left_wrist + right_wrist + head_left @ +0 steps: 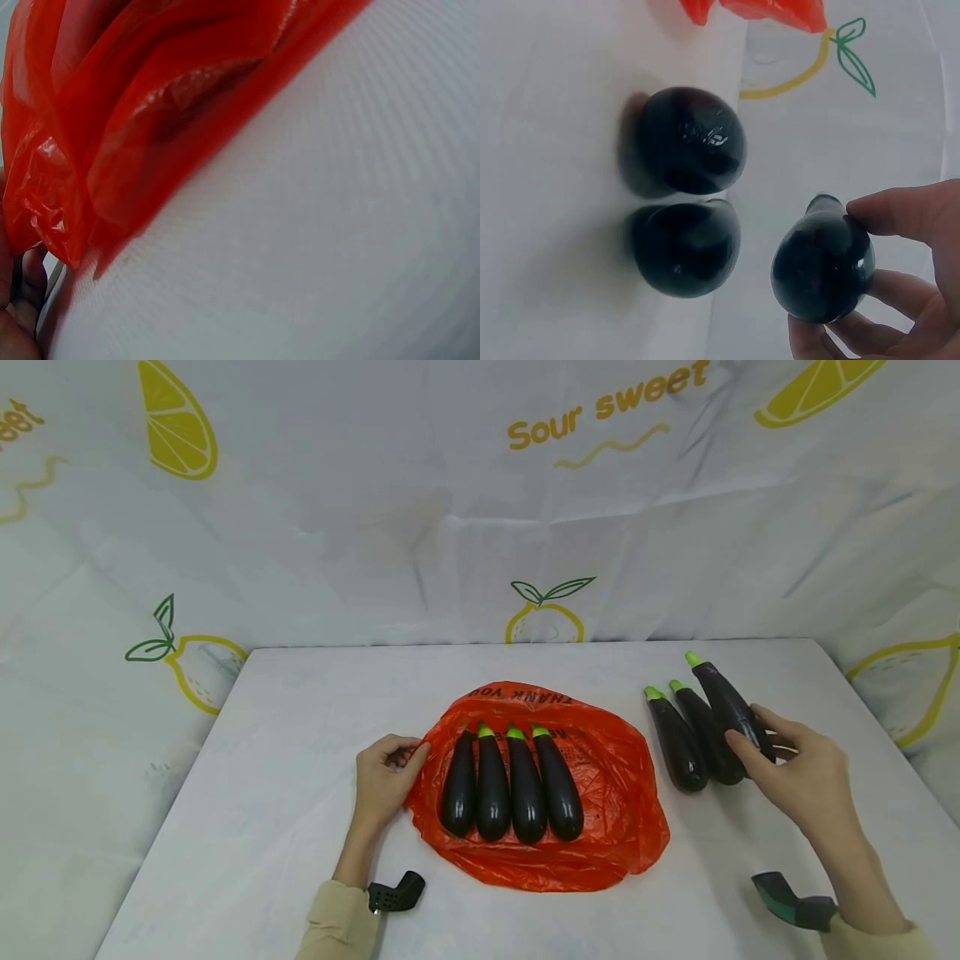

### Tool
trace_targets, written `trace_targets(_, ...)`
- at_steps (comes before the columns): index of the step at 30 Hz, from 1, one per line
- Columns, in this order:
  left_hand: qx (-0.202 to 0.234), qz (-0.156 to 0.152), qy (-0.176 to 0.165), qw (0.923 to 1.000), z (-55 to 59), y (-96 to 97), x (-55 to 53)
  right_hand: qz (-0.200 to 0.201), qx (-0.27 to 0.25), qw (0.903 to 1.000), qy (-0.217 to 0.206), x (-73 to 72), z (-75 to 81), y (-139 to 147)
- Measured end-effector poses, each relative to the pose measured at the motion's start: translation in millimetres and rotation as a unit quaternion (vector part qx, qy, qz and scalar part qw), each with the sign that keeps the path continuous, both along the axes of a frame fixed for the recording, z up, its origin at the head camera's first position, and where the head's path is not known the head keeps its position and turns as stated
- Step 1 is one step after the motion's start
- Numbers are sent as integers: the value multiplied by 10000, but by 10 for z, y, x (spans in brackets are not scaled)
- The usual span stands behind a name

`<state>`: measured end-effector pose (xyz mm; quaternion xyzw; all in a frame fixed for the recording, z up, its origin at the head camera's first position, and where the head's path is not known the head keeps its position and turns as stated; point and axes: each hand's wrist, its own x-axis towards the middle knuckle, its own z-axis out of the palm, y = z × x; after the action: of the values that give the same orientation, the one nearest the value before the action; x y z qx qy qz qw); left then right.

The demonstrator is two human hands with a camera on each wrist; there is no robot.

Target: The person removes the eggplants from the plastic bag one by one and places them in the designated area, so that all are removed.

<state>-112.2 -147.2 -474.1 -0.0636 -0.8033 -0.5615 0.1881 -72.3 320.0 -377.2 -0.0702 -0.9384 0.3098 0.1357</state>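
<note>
four eggplants (527,797) are set within the red bag (618,814), its edge pinched by the left hand (382,778), a fifth eggplant (722,697) gripped by the right hand (813,772), two left outside.

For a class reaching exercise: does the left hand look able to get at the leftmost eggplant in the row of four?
Probably yes: the leftmost eggplant lies near the left hand, with only the red plastic bag between. That hand pinches the bag's edge, so it likely must let go first.
</note>
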Motion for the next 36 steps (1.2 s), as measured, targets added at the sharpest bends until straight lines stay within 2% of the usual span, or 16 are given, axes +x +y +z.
trace_targets(6, 52, -156, 150, 9998, -24, -24, -7, -18, -91, 10000, 24, -24, -40, 114)
trace_targets(12, 31, -182, 129, 9997, -20, -28, -5, -96, -94, 9999, 90, -53, -91, 223)
trace_targets(19, -68, -47, -2, 10000, 5, -5, 4, -275, 79, 9991, -305, -81, -149, 281)
trace_targets(26, -118, 121, -116, 9998, 4, 20, 7, -287, 242, 9978, -553, -102, -224, 353)
trace_targets(36, -37, -85, -9, 10000, -40, -32, -16, -322, 266, 9956, -837, -136, -291, 377)
